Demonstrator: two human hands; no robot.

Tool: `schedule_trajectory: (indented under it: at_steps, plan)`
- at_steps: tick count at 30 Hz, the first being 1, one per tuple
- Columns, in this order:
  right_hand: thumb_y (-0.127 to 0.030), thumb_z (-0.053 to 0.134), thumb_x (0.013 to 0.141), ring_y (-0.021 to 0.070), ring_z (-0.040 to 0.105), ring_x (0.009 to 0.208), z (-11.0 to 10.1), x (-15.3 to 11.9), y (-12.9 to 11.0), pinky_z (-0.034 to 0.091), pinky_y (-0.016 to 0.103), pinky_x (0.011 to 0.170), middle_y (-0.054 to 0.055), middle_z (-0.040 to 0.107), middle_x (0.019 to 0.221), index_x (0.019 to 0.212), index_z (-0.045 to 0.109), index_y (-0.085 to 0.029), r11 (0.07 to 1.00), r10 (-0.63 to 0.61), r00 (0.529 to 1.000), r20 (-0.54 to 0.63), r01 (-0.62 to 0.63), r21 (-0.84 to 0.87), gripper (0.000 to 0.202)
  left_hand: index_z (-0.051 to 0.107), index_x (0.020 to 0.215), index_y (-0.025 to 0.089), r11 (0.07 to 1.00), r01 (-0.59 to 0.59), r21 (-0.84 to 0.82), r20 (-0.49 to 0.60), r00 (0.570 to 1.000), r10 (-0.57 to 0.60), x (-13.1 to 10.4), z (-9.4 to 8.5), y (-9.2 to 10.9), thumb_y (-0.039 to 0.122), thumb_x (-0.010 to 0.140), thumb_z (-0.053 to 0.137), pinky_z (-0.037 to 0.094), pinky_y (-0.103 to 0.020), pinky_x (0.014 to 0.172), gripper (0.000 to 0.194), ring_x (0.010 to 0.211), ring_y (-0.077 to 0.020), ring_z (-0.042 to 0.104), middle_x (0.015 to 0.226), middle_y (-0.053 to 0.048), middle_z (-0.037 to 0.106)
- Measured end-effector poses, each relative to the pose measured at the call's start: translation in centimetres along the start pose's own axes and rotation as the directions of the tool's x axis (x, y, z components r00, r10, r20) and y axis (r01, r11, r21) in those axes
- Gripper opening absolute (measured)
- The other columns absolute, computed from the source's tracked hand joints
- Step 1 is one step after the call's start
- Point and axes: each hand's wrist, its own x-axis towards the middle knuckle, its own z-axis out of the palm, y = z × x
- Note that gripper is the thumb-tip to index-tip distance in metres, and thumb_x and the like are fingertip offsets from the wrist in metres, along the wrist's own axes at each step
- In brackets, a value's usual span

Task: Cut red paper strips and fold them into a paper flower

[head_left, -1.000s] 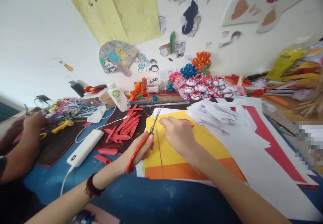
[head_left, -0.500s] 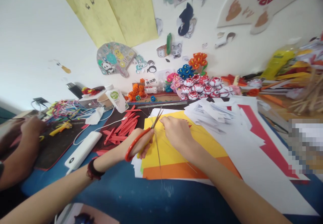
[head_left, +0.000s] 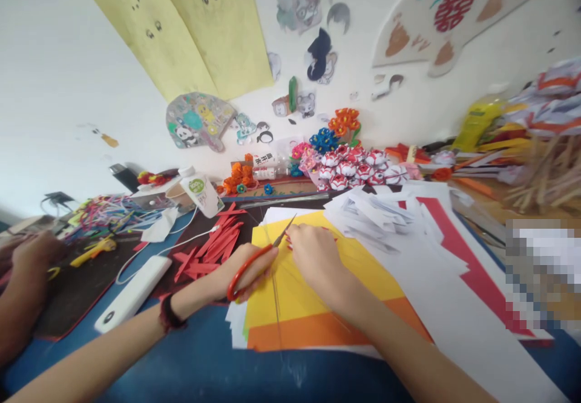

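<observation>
In my left hand (head_left: 254,270) are scissors (head_left: 249,268) with orange-red handles, their blades together and pointing up and away beside the fingers of my right hand. My right hand (head_left: 313,258) is closed over the yellow paper (head_left: 363,264), fingers curled. Small red bits show at its fingertips and past its knuckles; the hand hides most of what it pinches. Thin wires (head_left: 276,306) lie across the yellow sheet and the orange sheet (head_left: 318,332) under it. A pile of red paper strips (head_left: 218,242) is left of the scissors.
White paper strips (head_left: 372,215) and sheets spread to the right. A white power bank (head_left: 134,294) with a cable lies left. Handmade flowers (head_left: 354,167) line the wall. At far left another person's hands (head_left: 36,258) are near a yellow glue gun (head_left: 93,252).
The scissors' blades, slightly apart before, have come together. Both hands stay near each other over the yellow paper. The whole view has shifted a little, with things lower and further left.
</observation>
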Motion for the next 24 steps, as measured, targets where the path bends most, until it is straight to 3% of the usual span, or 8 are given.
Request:
schedule_trajectory:
  at_steps: [7,15,19,24]
  plan:
    - [-0.009,0.051,0.090,0.0256,0.074,0.080,-0.9,0.0,0.9,0.046,0.028,0.062,0.014,0.074,0.085,0.091,0.070,-0.015,0.997,0.067,0.997,-0.031,-0.068,-0.039,0.020,0.054,0.070,0.017,0.993,-0.032,-0.110,-0.022,0.999,0.030,1.2,-0.2,-1.0,0.066,0.092,0.047,0.030,-0.017,0.029,0.054,0.030,-0.0077,0.043,0.045,0.005,0.045]
    - [-0.015,0.048,0.095,0.0243,0.073,0.079,-0.1,0.2,1.2,0.043,0.028,0.060,0.012,0.075,0.086,0.090,0.071,-0.017,0.996,0.081,0.996,-0.044,-0.082,-0.028,0.023,0.058,0.073,0.018,0.993,-0.014,-0.116,-0.069,0.998,0.006,-0.5,0.2,0.2,0.061,0.089,0.054,0.027,-0.018,0.031,0.047,0.032,-0.0070,0.040,0.049,0.004,0.046]
    - [-0.016,0.047,0.095,0.0233,0.072,0.077,-0.2,0.3,1.1,0.044,0.027,0.060,0.012,0.075,0.086,0.090,0.070,-0.016,0.995,0.098,0.993,-0.059,-0.100,-0.032,0.024,0.055,0.070,0.018,0.981,-0.042,-0.187,-0.070,0.997,0.029,-0.1,0.2,-1.3,0.062,0.090,0.052,0.025,-0.017,0.030,0.049,0.031,-0.0068,0.038,0.047,0.005,0.044]
    - [-0.013,0.051,0.092,0.0235,0.073,0.082,-0.7,0.3,1.1,0.046,0.026,0.064,0.014,0.075,0.088,0.093,0.071,-0.015,0.995,0.095,0.995,-0.009,-0.096,-0.029,0.020,0.054,0.067,0.019,0.972,0.002,-0.236,-0.182,0.982,-0.046,1.7,0.0,-3.0,0.061,0.089,0.053,0.026,-0.018,0.028,0.048,0.026,-0.0090,0.040,0.041,0.005,0.045]
